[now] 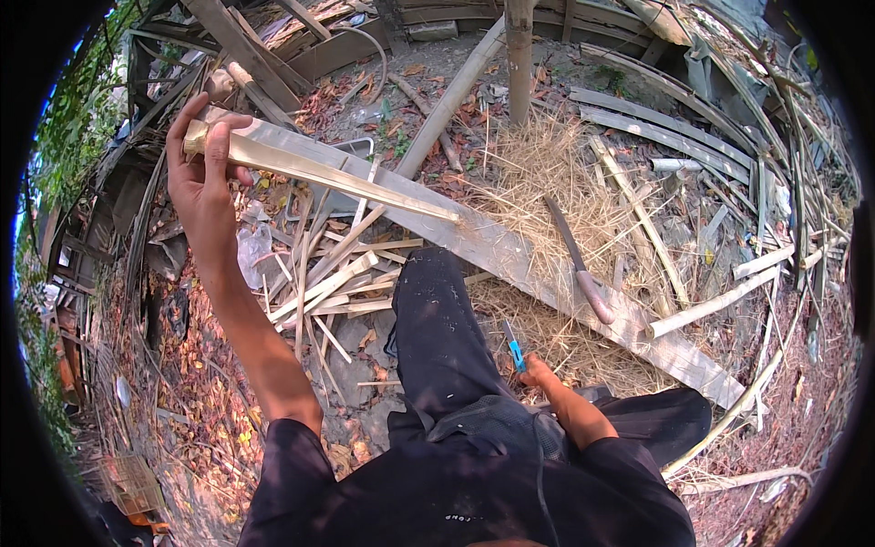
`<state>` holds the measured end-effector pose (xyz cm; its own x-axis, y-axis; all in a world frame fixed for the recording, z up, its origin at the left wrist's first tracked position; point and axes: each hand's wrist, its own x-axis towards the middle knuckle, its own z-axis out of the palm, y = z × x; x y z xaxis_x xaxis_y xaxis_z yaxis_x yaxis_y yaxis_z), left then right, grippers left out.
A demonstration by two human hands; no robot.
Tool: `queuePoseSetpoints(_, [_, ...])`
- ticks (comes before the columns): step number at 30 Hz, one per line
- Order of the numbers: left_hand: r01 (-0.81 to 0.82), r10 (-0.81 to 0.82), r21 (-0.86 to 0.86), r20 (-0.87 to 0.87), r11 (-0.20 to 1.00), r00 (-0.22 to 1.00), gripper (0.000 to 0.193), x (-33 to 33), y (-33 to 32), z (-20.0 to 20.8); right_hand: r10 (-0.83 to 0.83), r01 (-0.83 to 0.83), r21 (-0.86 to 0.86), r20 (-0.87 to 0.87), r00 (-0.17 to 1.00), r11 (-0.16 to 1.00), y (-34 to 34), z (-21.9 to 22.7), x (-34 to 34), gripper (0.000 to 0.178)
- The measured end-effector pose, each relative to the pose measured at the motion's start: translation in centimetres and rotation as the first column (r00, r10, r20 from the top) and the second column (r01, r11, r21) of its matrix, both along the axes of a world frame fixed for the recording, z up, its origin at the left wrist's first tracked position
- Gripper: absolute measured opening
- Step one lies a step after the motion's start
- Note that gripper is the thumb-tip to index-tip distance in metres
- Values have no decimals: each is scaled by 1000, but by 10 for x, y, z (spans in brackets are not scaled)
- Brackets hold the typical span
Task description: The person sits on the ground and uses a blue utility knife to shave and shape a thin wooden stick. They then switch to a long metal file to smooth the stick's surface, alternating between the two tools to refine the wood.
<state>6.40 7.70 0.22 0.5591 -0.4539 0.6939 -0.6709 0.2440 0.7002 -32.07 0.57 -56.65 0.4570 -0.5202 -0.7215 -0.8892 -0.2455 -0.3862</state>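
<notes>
My left hand (202,178) is raised at the far left, with thumb and fingers round the thick end of a split bamboo piece (337,173). The piece slants to the right along a long grey wooden plank (519,269), its thin end at the plank's surface. Low beside my right thigh, my right hand (540,372) is closed on the blue handle of a small knife (517,356), blade pointing away from me. A long knife with a wooden handle (594,296) lies across the plank's right half.
Split bamboo sticks (319,296) lie heaped left of my knee, near a clear plastic bag (253,251). Pale shavings (547,173) cover the ground beyond the plank. An upright post (519,64) stands ahead, and bamboo poles (720,301) lie at the right.
</notes>
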Motion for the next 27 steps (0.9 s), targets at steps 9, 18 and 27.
queuePoseSetpoints(9, [156,-143,141,-98,978,985,37,42,30,-14,-336,141,503,323,885,853,9,-97,-18,28])
queuePoseSetpoints(18, [95,-6,295,-288,951,958,32,53,18,-74,-405,248,718,52,913,651,5,18,15,46])
queuePoseSetpoints(27, [-11,-167,-328,-511,945,843,30,81,49,-65,-425,211,595,244,872,775,1,-30,15,37])
